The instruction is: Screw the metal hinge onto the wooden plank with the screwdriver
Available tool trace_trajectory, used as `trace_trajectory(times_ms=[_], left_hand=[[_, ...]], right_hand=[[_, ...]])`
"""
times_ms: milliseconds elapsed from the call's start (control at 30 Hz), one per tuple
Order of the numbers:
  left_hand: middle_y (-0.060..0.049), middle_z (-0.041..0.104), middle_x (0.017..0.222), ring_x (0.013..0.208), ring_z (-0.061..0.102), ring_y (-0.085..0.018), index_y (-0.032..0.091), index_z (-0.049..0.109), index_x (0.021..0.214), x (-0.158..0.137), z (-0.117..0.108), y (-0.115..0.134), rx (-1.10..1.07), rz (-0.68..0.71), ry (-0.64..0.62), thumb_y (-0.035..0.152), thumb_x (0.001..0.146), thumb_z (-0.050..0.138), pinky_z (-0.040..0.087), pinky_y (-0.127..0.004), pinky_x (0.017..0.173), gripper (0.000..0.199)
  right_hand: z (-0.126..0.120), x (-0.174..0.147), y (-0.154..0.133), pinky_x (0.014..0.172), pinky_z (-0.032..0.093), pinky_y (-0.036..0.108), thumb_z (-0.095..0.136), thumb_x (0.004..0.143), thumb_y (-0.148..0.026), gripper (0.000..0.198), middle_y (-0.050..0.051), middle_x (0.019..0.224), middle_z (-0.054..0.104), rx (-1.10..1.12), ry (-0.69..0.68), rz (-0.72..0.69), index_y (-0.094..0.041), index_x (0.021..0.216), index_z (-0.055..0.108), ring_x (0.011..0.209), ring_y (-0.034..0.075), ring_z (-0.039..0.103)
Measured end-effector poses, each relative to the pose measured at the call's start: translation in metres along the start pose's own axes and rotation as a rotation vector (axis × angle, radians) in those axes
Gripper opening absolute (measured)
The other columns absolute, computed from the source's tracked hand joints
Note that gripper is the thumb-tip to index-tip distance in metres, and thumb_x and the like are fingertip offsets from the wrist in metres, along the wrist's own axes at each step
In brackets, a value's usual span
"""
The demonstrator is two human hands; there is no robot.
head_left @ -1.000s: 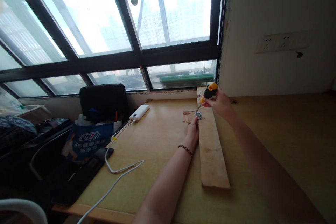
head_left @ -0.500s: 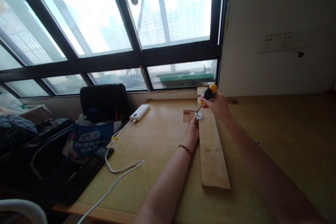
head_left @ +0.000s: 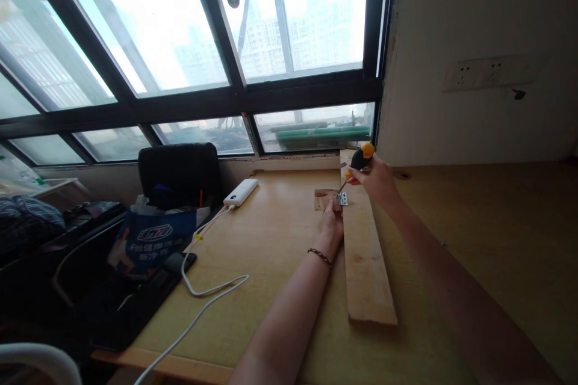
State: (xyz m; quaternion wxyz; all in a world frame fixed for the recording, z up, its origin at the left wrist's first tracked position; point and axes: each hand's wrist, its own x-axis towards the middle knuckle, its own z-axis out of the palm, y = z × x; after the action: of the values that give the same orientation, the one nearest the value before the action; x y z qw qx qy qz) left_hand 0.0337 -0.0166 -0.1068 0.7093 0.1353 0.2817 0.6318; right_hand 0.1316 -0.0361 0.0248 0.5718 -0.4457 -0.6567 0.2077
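My right hand (head_left: 377,180) is closed around a screwdriver (head_left: 361,157) with a black and yellow handle. The screwdriver leans, its shaft running down-left to a small metal hinge (head_left: 344,199). This hinge spans a long wooden plank (head_left: 366,258) and a short wooden block (head_left: 321,200) on the plank's left. At the block's near edge, my left hand (head_left: 333,225) grips it beside the hinge, fingertips close to the screwdriver's tip. Whether a screw sits under the tip is too small to tell.
A white power bank (head_left: 241,192) with a white cable (head_left: 212,295) lies left on the wooden table (head_left: 271,252). A tiny metal piece (head_left: 443,243) rests right of the plank. Beyond the left edge are a blue bag (head_left: 156,237) and a black chair (head_left: 178,168).
Both hands stay at the hinge, nearly still. The hinge's left leaf looks darker and slightly tilted compared with before. The whole view has shifted a little.
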Motion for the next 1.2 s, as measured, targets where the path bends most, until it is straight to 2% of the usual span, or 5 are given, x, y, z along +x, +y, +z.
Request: trace_trajectory(times_ms=[233,600,700,967,1200], left_hand=[[-0.011,0.065,0.095,0.089,0.060,-0.026,0.015,0.060,0.094,-0.006,0.004,0.002,-0.025,-0.007,0.008,0.043,0.077,0.050,0.045,-0.042,0.084,0.035],[-0.010,0.065,0.093,0.087,0.061,-0.025,0.015,0.060,0.094,0.000,0.002,0.000,-0.012,-0.010,0.029,0.041,0.078,0.049,0.047,-0.040,0.081,0.033],[-0.010,0.065,0.094,0.087,0.061,-0.025,0.014,0.059,0.095,0.003,-0.001,-0.001,-0.031,-0.017,0.021,0.040,0.078,0.049,0.048,-0.040,0.081,0.033],[-0.010,0.066,0.093,0.086,0.062,-0.025,0.015,0.059,0.095,-0.005,0.003,0.003,-0.014,0.002,0.018,0.039,0.075,0.054,0.047,-0.041,0.082,0.031],[-0.008,0.067,0.082,0.081,0.063,-0.024,0.014,0.060,0.089,-0.008,0.004,0.000,0.003,0.023,0.035,0.019,0.069,0.060,0.049,-0.038,0.080,0.020]], right_hand=[[0.009,-0.008,0.002,0.059,0.048,0.036,0.063,0.062,-0.050,0.042,0.010,0.067,0.064,-0.429,0.286,-0.088,-0.016,0.083,0.048,0.068,0.029,0.063],[-0.001,0.006,0.012,0.052,0.056,0.031,0.070,0.055,-0.028,0.040,0.005,0.087,0.064,0.349,-0.094,0.147,-0.017,0.087,0.048,0.055,0.016,0.064],[-0.002,0.005,0.013,0.051,0.055,0.032,0.070,0.055,-0.029,0.039,0.003,0.080,0.064,0.270,-0.084,0.137,-0.018,0.085,0.049,0.055,0.017,0.063],[0.017,-0.007,0.018,0.057,0.050,0.034,0.065,0.059,-0.042,0.028,0.006,0.063,0.063,-0.234,0.379,0.013,-0.019,0.066,0.051,0.062,0.024,0.062],[0.015,-0.007,0.014,0.042,0.047,0.029,0.066,0.060,-0.044,0.030,0.006,0.061,0.063,-0.048,0.235,0.122,-0.017,0.068,0.054,0.046,0.020,0.060]])
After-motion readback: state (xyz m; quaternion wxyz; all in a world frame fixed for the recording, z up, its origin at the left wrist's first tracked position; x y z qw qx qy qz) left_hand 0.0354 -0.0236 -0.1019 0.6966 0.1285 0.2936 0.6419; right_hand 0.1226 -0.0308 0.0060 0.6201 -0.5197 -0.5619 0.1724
